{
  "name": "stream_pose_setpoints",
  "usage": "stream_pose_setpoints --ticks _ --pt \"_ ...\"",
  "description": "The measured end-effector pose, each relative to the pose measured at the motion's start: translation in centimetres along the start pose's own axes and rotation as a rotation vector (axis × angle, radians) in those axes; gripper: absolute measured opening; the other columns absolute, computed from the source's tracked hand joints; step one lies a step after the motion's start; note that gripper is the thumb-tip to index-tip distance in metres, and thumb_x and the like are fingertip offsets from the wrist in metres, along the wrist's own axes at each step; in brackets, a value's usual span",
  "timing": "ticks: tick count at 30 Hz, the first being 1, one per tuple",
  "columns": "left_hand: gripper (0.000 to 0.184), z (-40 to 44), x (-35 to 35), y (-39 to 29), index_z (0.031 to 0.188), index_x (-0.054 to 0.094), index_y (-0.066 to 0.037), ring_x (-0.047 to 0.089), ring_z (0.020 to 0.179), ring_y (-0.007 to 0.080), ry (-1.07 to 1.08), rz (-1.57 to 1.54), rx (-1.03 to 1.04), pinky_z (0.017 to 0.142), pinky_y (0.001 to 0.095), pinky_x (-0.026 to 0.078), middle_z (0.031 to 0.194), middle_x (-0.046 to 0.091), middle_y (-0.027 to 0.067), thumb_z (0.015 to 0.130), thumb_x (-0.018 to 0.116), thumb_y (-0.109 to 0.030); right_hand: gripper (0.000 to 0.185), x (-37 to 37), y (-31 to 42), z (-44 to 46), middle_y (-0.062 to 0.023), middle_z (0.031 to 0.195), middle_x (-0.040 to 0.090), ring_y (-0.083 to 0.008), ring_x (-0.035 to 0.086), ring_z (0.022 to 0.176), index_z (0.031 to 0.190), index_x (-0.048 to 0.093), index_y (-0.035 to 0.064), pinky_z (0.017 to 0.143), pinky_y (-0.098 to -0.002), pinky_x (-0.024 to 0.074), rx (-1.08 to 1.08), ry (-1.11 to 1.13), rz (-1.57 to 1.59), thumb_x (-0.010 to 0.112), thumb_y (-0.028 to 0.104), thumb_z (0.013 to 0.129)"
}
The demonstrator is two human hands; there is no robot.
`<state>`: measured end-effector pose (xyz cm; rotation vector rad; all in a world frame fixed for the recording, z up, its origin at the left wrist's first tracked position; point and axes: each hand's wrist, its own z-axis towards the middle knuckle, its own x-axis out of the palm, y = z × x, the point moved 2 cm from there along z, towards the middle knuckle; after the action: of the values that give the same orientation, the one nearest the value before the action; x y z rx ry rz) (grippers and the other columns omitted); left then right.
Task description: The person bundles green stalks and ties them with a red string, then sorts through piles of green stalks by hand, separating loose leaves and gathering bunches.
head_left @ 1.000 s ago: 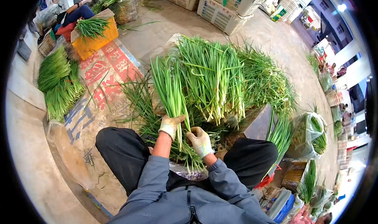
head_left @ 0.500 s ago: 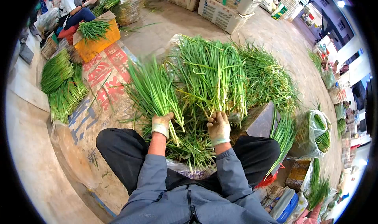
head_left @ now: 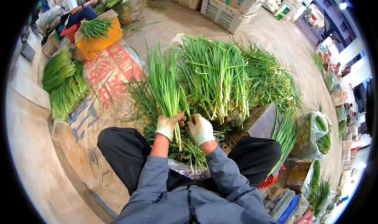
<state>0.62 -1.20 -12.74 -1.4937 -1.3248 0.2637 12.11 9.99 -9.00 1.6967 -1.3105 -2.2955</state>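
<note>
My gloved left hand is wrapped round a bunch of chives, leaves pointing up and away, pale stem ends hanging below the fist. Close on its right, my gloved right hand is closed, its fingertips on a thin green chive stalk at the bunch's side. A large heap of chives lies just beyond both hands, white stems towards me. Loose leaves and trimmings are piled between my knees, beneath the hands.
Another leafy pile lies right of the heap, by a dark box. Neat bundles rest on the left, near an orange box. White crates stand at the back. A person sits at upper left.
My left hand has shifted slightly right and up, and its bunch now stands straighter. The right hand has moved left from the heap to beside the left hand.
</note>
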Motion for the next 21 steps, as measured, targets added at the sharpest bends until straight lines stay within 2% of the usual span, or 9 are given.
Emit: stream_pose_setpoints --ticks 3,4,5,7,12,15,17,19,21 --pt "0.03 0.1 -0.2 -0.2 0.101 0.068 0.004 0.072 0.068 0.0247 0.004 0.042 0.004 0.054 0.0326 0.058 0.087 0.073 0.0144 0.077 0.083 -0.005 0.026 0.3 -3.0 0.3 -0.0123 0.092 0.072 -0.0238 0.07 0.078 0.104 0.068 -0.0021 0.069 -0.0351 0.0545 0.39 0.102 0.785 0.068 0.019 0.089" --pt "0.027 0.1 -0.3 0.1 0.098 0.069 0.004 0.072 0.069 0.0248 -0.015 0.107 -0.019 0.056 0.0345 0.058 0.085 0.073 0.0141 0.079 0.082 -0.008 0.025 0.4 -3.6 0.4 -0.0058 0.089 0.069 -0.0137 0.068 0.072 0.109 0.063 -0.0037 0.06 -0.0232 0.0512 0.344 0.092 0.838 0.065 0.016 0.094" --pt "0.027 0.1 -0.3 0.5 0.098 0.069 0.004 0.072 0.069 0.0248 -0.012 0.108 -0.02 0.056 0.0345 0.058 0.085 0.073 0.0141 0.079 0.082 -0.008 0.025 0.7 -4.1 0.1 -0.0058 0.089 0.069 -0.0137 0.068 0.072 0.109 0.063 -0.0037 0.06 -0.0232 0.0512 0.345 0.089 0.837 0.065 0.016 0.094" --pt "0.028 0.3 0.2 1.1 0.1 0.069 0.004 0.071 0.069 0.0241 -0.002 0.07 -0.075 0.059 0.0363 0.058 0.085 0.072 0.0133 0.08 0.082 -0.009 0.023 0.3 -2.8 -0.4 -0.0067 0.091 0.069 -0.015 0.068 0.073 0.111 0.061 -0.0021 0.061 -0.0252 0.0527 0.492 0.265 1.079 0.063 0.015 0.095" --pt "0.032 1.2 -0.1 3.0 0.106 0.067 0.001 0.068 0.071 0.0236 0.016 -0.066 -0.126 0.068 0.0366 0.057 0.091 0.072 0.0113 0.079 0.081 -0.009 0.022 1.8 -3.5 -0.8 -0.0072 0.096 0.068 -0.0161 0.07 0.079 0.111 0.061 -0.0007 0.066 -0.0293 0.0562 0.434 0.327 1.003 0.062 0.016 0.096" --pt "0.031 0.8 0.1 2.6 0.104 0.069 0.002 0.069 0.075 0.0239 0.009 -0.012 -0.088 0.071 0.0375 0.057 0.091 0.072 0.0117 0.077 0.081 -0.007 0.033 1.4 -3.4 -1.0 -0.0097 0.102 0.068 -0.0166 0.07 0.084 0.116 0.059 -0.0033 0.072 -0.0311 0.0568 0.41 0.259 0.961 0.068 0.019 0.093" --pt "0.03 0.5 0.5 1.8 0.103 0.07 0.001 0.069 0.078 0.0237 -0.054 0.081 -0.151 0.073 0.0368 0.056 0.093 0.073 0.0114 0.076 0.081 -0.005 0.042 -0.2 -1.2 -1.0 -0.0175 0.104 0.071 -0.0257 0.07 0.093 0.116 0.062 -0.005 0.082 -0.0345 0.0539 0.047 0.107 0.401 0.072 0.025 0.088" --pt "0.029 0.9 0.2 2.4 0.101 0.071 0.001 0.068 0.078 0.0234 -0.041 0.045 -0.113 0.072 0.0365 0.055 0.093 0.073 0.0113 0.074 0.081 -0.004 0.045 -0.2 -0.3 -1.3 -0.0205 0.107 0.07 -0.0283 0.07 0.094 0.116 0.063 -0.004 0.083 -0.0365 0.0536 0.044 0.087 0.356 0.075 0.026 0.086" --pt "0.032 1.1 0.0 2.6 0.102 0.071 0.0 0.068 0.077 0.0231 -0.04 0.109 -0.103 0.072 0.0363 0.055 0.093 0.073 0.0104 0.073 0.082 -0.003 0.044 0.9 -1.1 -1.1 -0.0204 0.105 0.071 -0.0277 0.07 0.093 0.113 0.064 -0.0044 0.082 -0.0357 0.0537 0.195 0.116 0.396 0.077 0.026 0.084"
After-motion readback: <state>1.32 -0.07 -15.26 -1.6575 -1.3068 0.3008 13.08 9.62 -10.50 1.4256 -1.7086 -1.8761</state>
